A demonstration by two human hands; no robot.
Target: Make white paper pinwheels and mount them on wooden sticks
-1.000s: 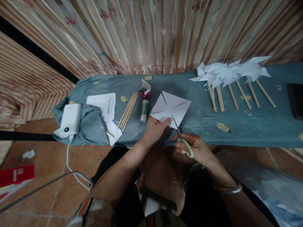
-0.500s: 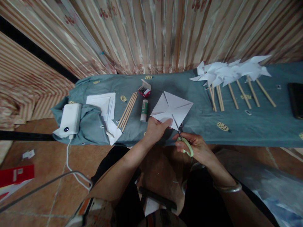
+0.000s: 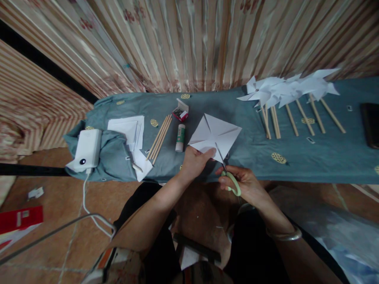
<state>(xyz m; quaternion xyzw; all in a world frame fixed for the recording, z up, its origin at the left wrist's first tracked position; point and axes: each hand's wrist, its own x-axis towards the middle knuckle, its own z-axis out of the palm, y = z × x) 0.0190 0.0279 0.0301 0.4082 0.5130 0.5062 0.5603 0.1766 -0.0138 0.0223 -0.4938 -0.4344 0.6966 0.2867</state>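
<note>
A square white sheet of paper (image 3: 223,132), turned like a diamond, has slits running in from its corners toward the middle. My left hand (image 3: 194,163) pinches its near left edge, thumb on top. My right hand (image 3: 245,183) is closed on green-handled scissors (image 3: 232,182), whose blades lie in the slit at the paper's near corner. Left of the paper lies a glue stick (image 3: 180,138), and behind that an open small red box (image 3: 180,113) of small dark pieces I cannot make out. Several wooden sticks (image 3: 160,138) lie side by side further left.
Several white paper pinwheels (image 3: 284,90) on wooden sticks lie at the back right of the cloth-covered table (image 3: 331,161). White paper pieces (image 3: 137,136) and a white power bank (image 3: 88,148) with a cable are at left. A dark object (image 3: 370,125) sits at the right edge.
Hardly anything differs. The scissors and my right hand have shifted very slightly, while the paper and my left hand stay in place.
</note>
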